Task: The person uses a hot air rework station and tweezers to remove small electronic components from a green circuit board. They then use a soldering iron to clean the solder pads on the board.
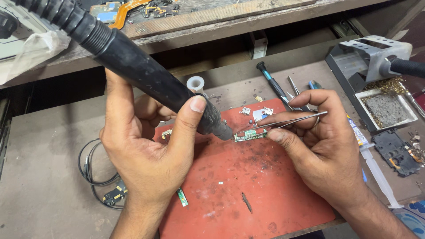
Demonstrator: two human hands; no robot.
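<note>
Both hands meet over the red mat (248, 190) on the desk (44, 177). Left hand (141, 150) is wrapped round the black hot-air wand (146, 75), thumb pressed along its barrel, nozzle tip aimed down just beside the board (250, 134). Right hand (318, 137) pinches one pair of tweezers (287, 121), whose tips reach the same small green board near the mat's upper middle. That board looks light, thin and stiff, easily scorched or flicked away, so I judge it best held by an edge with the tweezer tips, not bare fingers. Counted: one wand, one pair of tweezers in hand, one board under work, one more green strip (182, 197) at the mat's lower left, two small metal connectors (256, 111) above the board. One screwdriver (274, 84) lies behind the right hand, one syringe (376, 168) to its right, one tool stand (376, 57) beyond.
</note>
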